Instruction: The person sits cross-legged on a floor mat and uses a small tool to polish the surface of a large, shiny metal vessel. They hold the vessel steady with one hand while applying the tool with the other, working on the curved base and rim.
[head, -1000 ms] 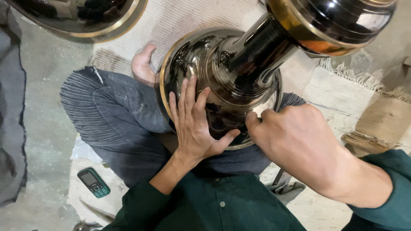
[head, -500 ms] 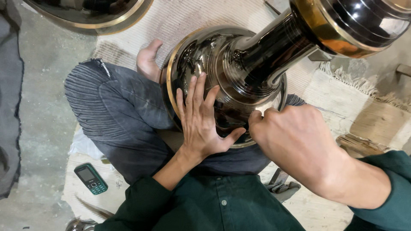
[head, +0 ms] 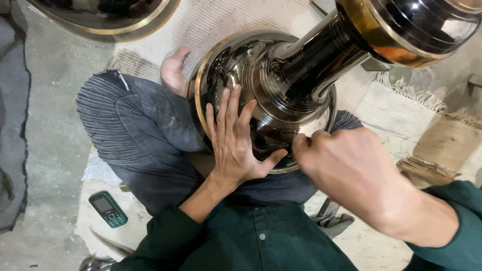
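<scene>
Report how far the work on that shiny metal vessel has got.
Done: the dark metal vessel already gleams, gold band at its rim. In hand: the left hand lies flat on its body, steadying it in the lap; the right hand works at the lower edge, fingers closed. Left: cannot tell; that edge is hidden.

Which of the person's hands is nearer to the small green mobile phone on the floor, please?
Left. The left hand lies flat on the shiny metal vessel, closer to the phone; the right hand is farther right.
</scene>
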